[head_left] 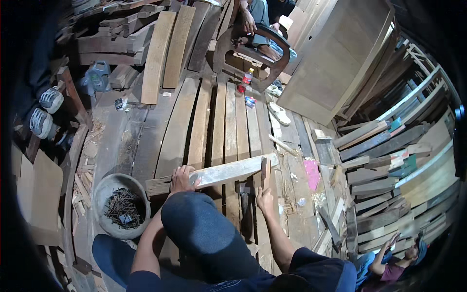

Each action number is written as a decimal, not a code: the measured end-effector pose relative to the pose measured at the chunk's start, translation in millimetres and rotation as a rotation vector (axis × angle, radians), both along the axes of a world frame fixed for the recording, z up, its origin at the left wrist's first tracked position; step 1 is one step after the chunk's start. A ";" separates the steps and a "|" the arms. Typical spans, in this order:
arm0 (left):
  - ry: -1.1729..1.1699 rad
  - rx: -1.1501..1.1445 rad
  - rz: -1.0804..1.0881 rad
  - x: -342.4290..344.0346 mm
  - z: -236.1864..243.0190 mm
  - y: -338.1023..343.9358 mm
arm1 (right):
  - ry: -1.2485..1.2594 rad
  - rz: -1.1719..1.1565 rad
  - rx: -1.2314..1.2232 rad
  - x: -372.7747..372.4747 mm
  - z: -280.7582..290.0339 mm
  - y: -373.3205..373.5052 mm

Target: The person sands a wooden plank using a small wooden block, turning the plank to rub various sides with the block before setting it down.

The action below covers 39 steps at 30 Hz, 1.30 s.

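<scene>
A pale wooden plank [226, 172] lies slantwise in front of my bent knee, its darker left end near a grey bucket. My left hand [182, 179] is closed over the plank toward that darker end. My right hand [265, 200] is closed around the lower end of a short, narrow wooden piece [265, 173]. That piece stands across the plank near its right end; I cannot tell whether it is a tool's handle or a loose stick. Rusty-looking nails [124, 208] fill much of the bucket [100, 194] to the left of my left forearm.
Long floor boards [199, 126] with dark gaps run ahead. Beyond them are a red-capped bottle [244, 80], a curved wooden frame [220, 53] and a seated person's hand [249, 23]. Stacked timber [384, 187] lines the right, where another person [389, 260] sits. Shoes [41, 121] show at left.
</scene>
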<state>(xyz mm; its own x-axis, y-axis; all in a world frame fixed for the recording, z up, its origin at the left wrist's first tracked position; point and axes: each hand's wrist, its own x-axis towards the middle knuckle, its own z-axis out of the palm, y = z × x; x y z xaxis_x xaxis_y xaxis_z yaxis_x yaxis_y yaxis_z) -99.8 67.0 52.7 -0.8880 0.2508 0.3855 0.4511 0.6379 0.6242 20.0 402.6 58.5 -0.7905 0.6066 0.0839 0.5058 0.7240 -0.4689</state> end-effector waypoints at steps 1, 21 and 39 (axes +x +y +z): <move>-0.034 0.059 -0.010 -2.6 -8.7 -3.5 | -0.005 0.016 -0.020 -1.2 -2.3 -2.4; 0.113 -0.200 -0.041 14.9 25.8 -17.1 | -0.001 0.435 0.043 -2.7 12.4 -0.6; 0.103 -0.148 -0.078 6.4 5.6 -9.4 | 0.010 0.109 0.034 -40.3 13.3 4.1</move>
